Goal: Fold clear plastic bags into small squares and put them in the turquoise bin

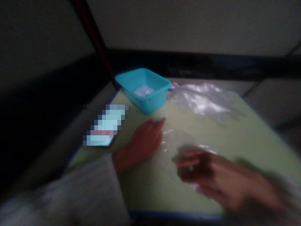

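A clear plastic bag (168, 157) lies flat on the table between my hands. My left hand (148, 138) rests at its left edge, fingers stretched out and nothing seen in them. Over the bag's right part is my right hand (211, 175), somewhat blurred, its fingers loosely bent and apart from the thumb. I make out nothing held there; whether it touches the bag I cannot tell.
The yellow-green table (145, 194) has a blue edge. A turquoise plastic basket (155, 102) with a whitish item (143, 91) inside stands at the back. Several clear plastic bags (202, 100) lie at back right. A lit, pixelated phone-like object (105, 125) is at left.
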The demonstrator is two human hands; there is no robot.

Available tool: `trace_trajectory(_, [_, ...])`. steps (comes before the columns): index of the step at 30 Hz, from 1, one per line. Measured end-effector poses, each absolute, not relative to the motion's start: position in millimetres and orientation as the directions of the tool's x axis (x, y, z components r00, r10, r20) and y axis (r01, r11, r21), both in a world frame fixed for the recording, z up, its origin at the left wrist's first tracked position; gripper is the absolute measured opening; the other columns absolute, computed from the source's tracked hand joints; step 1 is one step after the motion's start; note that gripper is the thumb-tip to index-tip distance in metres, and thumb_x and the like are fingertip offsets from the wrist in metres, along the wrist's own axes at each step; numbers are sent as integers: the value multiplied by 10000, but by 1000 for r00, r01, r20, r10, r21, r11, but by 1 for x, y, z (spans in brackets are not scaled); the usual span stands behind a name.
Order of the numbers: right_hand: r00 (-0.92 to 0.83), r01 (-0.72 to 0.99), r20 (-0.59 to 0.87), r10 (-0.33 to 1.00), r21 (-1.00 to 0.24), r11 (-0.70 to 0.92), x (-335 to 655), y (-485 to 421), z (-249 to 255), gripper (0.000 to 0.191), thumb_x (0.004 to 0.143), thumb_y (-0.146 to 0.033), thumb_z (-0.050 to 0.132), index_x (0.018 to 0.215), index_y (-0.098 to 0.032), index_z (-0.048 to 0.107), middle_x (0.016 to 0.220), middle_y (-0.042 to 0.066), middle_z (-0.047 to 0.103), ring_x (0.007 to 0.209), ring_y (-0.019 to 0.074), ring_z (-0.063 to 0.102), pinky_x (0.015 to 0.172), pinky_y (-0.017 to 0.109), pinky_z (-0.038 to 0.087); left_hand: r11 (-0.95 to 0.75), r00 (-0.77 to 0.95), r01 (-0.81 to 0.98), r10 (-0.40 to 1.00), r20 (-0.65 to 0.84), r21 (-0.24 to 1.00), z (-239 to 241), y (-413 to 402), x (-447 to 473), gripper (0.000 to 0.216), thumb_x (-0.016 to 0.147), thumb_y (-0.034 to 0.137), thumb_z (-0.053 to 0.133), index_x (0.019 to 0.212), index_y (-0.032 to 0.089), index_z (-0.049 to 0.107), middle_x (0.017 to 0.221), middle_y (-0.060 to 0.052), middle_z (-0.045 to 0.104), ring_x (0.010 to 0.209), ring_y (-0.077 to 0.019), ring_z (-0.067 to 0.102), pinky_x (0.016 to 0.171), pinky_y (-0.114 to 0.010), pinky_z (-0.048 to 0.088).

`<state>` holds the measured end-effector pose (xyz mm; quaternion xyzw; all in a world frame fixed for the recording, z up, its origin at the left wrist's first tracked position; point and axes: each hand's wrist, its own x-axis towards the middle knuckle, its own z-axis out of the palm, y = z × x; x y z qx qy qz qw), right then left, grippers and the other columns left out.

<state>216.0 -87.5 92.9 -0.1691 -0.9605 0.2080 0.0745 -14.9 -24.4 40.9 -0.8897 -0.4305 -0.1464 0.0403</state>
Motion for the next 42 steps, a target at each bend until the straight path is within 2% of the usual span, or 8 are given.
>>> trace_trajectory(6, [-938, 289, 63, 341, -405, 868, 201, -100, 96, 399, 818, -175, 569, 1211, -103, 573, 1284, 103, 584, 1255, 186, 458, 1099, 321, 307, -662, 617, 746, 728, 300, 70, 35, -22, -16, 399, 890, 123, 356, 1278, 74, 432, 1251, -145, 572, 1110, -223, 559, 1037, -412, 370])
trace_trajectory(10, [-924, 230, 174, 342, -460, 857, 207, -100, 89, 351, 876, -282, 506, 1186, -129, 565, 1225, 101, 622, 1257, 195, 449, 1087, 370, 327, -680, 623, 729, 708, 332, 80, 40, -26, -13, 369, 891, 124, 343, 1235, 77, 465, 1201, -141, 597, 1130, -224, 541, 1047, -436, 352])
trace_trajectory(14, [-670, 382, 383, 636, -556, 738, 227, -79, 81, 245, 940, -248, 362, 1064, -202, 568, 1089, 76, 660, 1093, 180, 568, 942, 332, 455, -784, 666, 614, 578, 472, 93, 50, -52, -3, 294, 897, 148, 354, 1118, 93, 540, 1013, -122, 657, 958, -214, 596, 917, -387, 444])
trace_trajectory(15, [-600, 380, 431, 674, -587, 715, 231, -71, 79, 243, 951, -265, 340, 1019, -220, 569, 1047, 63, 663, 1042, 179, 588, 905, 327, 471, -825, 722, 558, 534, 439, 87, 52, -61, -1, 288, 899, 147, 346, 1101, 106, 547, 1007, -119, 656, 955, -214, 592, 896, -382, 451])
trace_trajectory(17, [-550, 419, 401, 733, -626, 657, 235, -55, 73, 262, 960, -306, 326, 1058, -222, 554, 1074, 69, 645, 1055, 205, 580, 912, 366, 460, -904, 807, 416, 418, 416, 102, 53, -80, 5, 269, 892, 157, 339, 1037, 133, 565, 961, -110, 660, 906, -208, 596, 838, -364, 468])
trace_trajectory(20, [-643, 457, 297, 706, -591, 665, 228, -34, 63, 346, 970, -360, 296, 1231, -214, 470, 1267, 100, 552, 1194, 237, 493, 1003, 462, 378, -950, 902, 265, 305, 306, 167, 52, -100, 12, 228, 884, 196, 397, 1035, 135, 556, 985, -117, 653, 907, -199, 590, 808, -328, 476])
trace_trajectory(27, [-756, 550, 130, 641, -404, 731, 197, -15, 49, 473, 980, -392, 258, 1380, -150, 327, 1442, 145, 386, 1381, 258, 232, 1104, 551, 163, -953, 923, 191, 256, 285, 236, 49, -106, 20, 205, 903, 224, 430, 1034, 145, 567, 1053, -108, 652, 1038, -194, 571, 892, -314, 451])
trace_trajectory(42, [-676, 699, 85, 732, -242, 673, 224, -7, 50, 469, 976, -408, 249, 1375, -185, 352, 1414, 135, 434, 1346, 287, 313, 1076, 599, 193, -957, 931, 125, 204, 302, 261, 50, -95, 17, 150, 877, 195, 459, 941, 152, 588, 959, -90, 674, 932, -177, 611, 897, -308, 452])
